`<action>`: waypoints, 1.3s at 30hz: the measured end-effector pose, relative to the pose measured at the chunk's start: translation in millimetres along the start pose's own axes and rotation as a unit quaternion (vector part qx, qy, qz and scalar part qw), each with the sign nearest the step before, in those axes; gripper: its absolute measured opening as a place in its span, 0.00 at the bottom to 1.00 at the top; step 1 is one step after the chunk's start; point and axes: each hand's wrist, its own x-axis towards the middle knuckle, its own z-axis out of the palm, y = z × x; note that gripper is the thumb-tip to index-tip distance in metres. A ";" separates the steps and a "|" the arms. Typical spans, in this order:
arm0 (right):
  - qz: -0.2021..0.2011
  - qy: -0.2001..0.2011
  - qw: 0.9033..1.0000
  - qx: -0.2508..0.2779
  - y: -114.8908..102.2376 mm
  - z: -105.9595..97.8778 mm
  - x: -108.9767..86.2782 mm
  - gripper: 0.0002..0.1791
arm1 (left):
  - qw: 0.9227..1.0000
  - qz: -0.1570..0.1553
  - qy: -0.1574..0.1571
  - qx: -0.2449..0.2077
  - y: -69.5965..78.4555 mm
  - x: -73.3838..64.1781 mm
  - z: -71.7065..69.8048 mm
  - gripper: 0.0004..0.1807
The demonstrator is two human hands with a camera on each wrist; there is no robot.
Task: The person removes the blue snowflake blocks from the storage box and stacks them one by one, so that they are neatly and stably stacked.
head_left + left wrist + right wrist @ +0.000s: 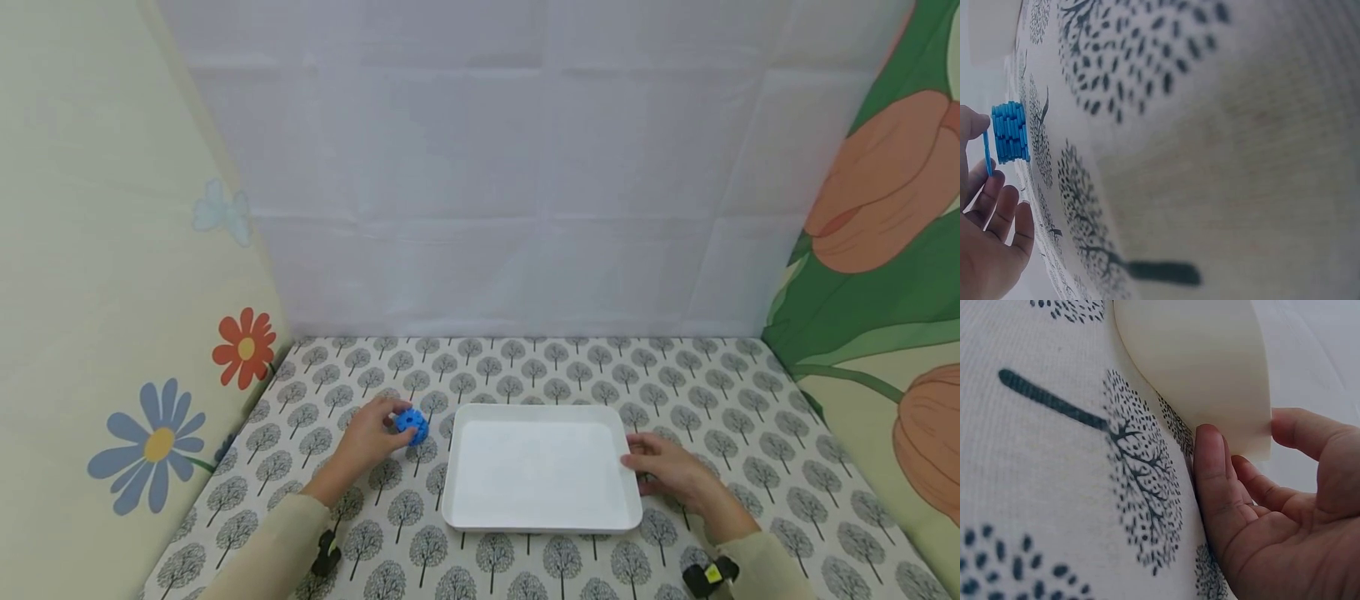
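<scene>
Between thumb and fingertips, my left hand (367, 435) pinches a thin blue disc (987, 153), edge-on in the left wrist view. Right beside that disc, a short stack of similar blue discs (1010, 132) sits on the patterned cloth. From the head view, the top blue piece has small holes and mostly overlaps the stack. My right hand (671, 472) grips the right side of a shallow white tray (540, 528). Its thumb touches the tray's rim, and its other fingers lie against the outer wall (1210, 369) near the cloth. Nothing lies in the tray.
A white cloth printed with grey trees (495, 554) covers the table. The stack stands left of the tray. A plain white sheet (510, 167) hangs behind, with flower-printed panels at the left (112, 292) and right (885, 292).
</scene>
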 end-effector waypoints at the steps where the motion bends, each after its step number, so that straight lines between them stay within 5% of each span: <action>1: 0.002 0.002 1.000 0.001 0.0 0.1 0.5 0.35 | 1.000 -0.001 0.000 0.001 0.0 -0.1 0.1 0.24; 32: 0.018 0.006 1.000 -0.002 1.9 -2.8 3.6 0.36 | 1.000 0.007 -0.019 0.005 -1.1 -0.4 5.5 0.24; 39: 0.007 -0.002 1.000 -0.006 -1.5 -4.0 2.6 0.35 | 1.000 -0.002 -0.025 -0.003 -1.6 -1.9 -2.2 0.28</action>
